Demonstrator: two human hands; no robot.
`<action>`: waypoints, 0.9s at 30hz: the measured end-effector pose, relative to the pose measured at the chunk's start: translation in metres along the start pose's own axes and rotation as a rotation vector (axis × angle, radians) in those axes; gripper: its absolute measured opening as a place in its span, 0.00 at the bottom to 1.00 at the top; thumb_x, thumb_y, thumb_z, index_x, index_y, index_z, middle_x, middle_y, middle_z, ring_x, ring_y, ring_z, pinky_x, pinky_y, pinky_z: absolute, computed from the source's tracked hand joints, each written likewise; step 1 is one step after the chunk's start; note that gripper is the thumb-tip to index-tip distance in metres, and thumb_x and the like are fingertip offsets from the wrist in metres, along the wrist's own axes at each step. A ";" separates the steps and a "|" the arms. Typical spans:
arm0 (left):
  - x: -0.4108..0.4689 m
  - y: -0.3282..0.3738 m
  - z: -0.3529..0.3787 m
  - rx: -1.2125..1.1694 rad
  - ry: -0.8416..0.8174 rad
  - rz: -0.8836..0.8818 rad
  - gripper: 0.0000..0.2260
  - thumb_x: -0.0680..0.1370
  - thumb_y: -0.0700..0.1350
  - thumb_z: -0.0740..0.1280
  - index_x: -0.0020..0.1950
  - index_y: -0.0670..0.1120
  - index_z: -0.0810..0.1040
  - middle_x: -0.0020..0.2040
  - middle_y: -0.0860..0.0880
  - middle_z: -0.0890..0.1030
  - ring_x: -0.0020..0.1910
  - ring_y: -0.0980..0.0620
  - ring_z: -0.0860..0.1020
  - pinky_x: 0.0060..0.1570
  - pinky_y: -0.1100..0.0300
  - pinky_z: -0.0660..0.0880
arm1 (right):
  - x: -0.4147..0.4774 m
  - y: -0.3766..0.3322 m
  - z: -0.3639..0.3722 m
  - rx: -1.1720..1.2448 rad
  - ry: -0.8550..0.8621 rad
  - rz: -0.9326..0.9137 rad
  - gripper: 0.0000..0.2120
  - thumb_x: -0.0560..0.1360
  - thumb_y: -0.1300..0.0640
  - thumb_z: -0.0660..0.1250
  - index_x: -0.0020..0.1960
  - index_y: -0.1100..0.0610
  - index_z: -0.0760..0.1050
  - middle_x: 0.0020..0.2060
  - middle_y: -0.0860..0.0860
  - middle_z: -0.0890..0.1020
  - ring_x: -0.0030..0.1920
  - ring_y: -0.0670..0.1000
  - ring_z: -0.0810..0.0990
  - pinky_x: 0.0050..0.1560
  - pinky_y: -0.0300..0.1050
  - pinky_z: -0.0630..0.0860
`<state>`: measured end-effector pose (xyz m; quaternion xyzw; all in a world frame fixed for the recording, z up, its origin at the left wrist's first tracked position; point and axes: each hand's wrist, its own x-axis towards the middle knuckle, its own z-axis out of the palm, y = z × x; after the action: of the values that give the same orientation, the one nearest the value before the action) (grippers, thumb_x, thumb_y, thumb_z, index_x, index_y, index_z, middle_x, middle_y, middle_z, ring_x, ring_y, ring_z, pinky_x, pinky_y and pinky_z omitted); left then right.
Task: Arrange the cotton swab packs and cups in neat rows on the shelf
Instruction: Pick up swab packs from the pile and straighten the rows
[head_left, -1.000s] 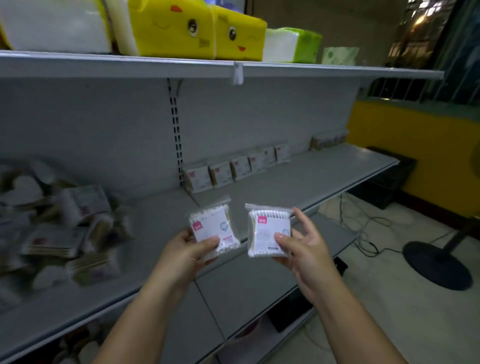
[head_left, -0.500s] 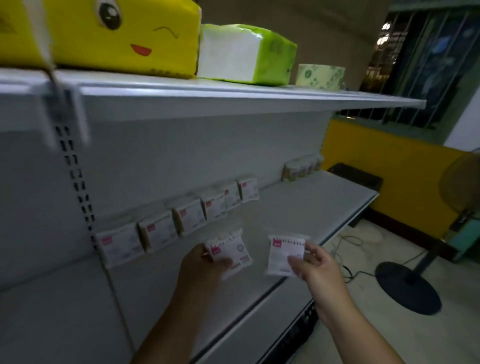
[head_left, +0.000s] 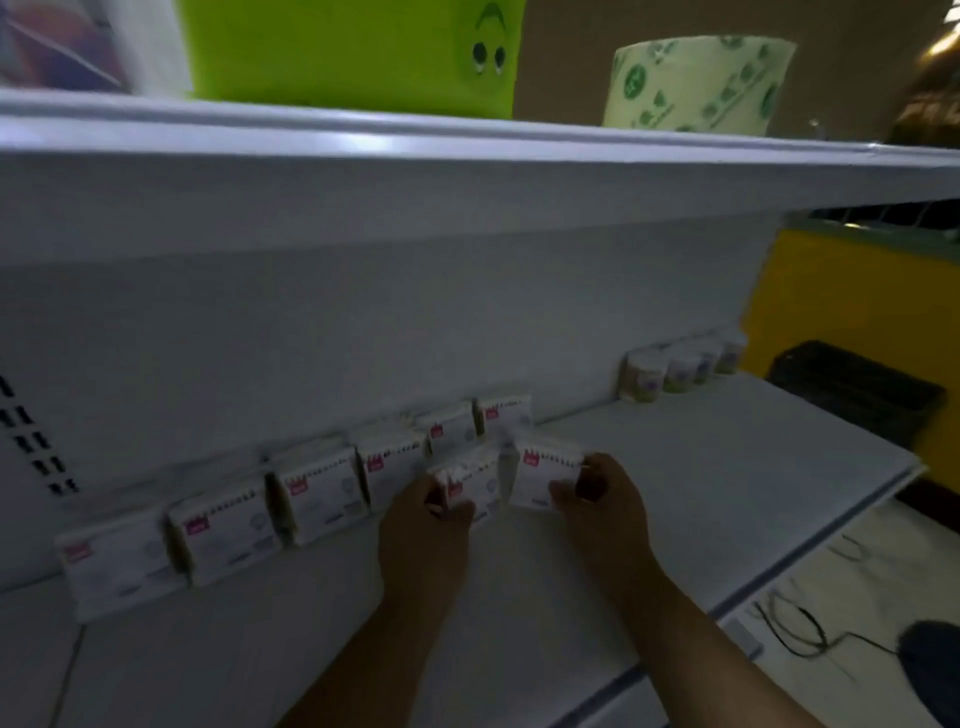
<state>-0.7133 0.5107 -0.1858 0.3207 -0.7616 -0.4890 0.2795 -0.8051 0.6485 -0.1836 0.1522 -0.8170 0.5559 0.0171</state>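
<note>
Head view: both hands are out over the shelf (head_left: 727, 467), forearms coming in from the near edge. L hand (head_left: 426, 525) pinches a cotton swab pack, L pack (head_left: 475, 486), thumb on front, fingers curled behind. Pack is tilted and blurry, pink label low on its left. R hand (head_left: 602, 504) grips R pack (head_left: 545, 470) by its right edge, fingers curled round it. That pack is approx upright w/ pink label top left. The 2 held packs are just beside each other; can't tell if edges touch, or if either rests on the shelf.

Behind them a row of packs (head_left: 317, 493) stands along the back wall, approx 6 visible, near left to far right, faces fwd, side by side. Held packs are in front of the row's right end. Further right on the same wall, apart from the packs, is a row of cups (head_left: 644, 376), approx 4, close together.

Upper shelf (head_left: 467, 171) carries a green tissue pack (head_left: 353, 52) w/ cartoon eyes and a paper roll (head_left: 696, 83) w/ green print. Far right: yellow wall (head_left: 852, 312), black crate (head_left: 857, 389), cables (head_left: 795, 623) on the floor.
</note>
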 end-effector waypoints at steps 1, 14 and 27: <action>0.004 0.002 0.008 0.027 0.046 0.007 0.07 0.72 0.40 0.71 0.50 0.45 0.80 0.44 0.48 0.81 0.45 0.48 0.79 0.48 0.56 0.76 | 0.014 0.005 -0.001 0.005 -0.043 -0.011 0.09 0.73 0.62 0.68 0.50 0.53 0.73 0.41 0.43 0.78 0.44 0.46 0.77 0.39 0.31 0.69; 0.006 0.004 0.039 0.224 0.428 0.102 0.20 0.72 0.40 0.71 0.61 0.45 0.69 0.51 0.47 0.74 0.46 0.46 0.76 0.43 0.55 0.74 | 0.114 0.029 0.029 -0.052 -0.394 -0.171 0.17 0.73 0.60 0.69 0.61 0.58 0.70 0.52 0.51 0.80 0.49 0.51 0.80 0.47 0.40 0.71; 0.015 -0.010 0.049 0.554 -0.059 0.408 0.26 0.71 0.57 0.58 0.66 0.48 0.73 0.64 0.51 0.72 0.63 0.57 0.68 0.60 0.77 0.56 | 0.112 0.039 0.032 -0.068 -0.369 -0.409 0.28 0.76 0.57 0.66 0.72 0.44 0.61 0.65 0.50 0.76 0.58 0.53 0.78 0.54 0.37 0.70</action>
<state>-0.7574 0.5238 -0.2110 0.2112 -0.9215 -0.2067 0.2519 -0.9178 0.6062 -0.2094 0.4121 -0.7767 0.4761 -0.0150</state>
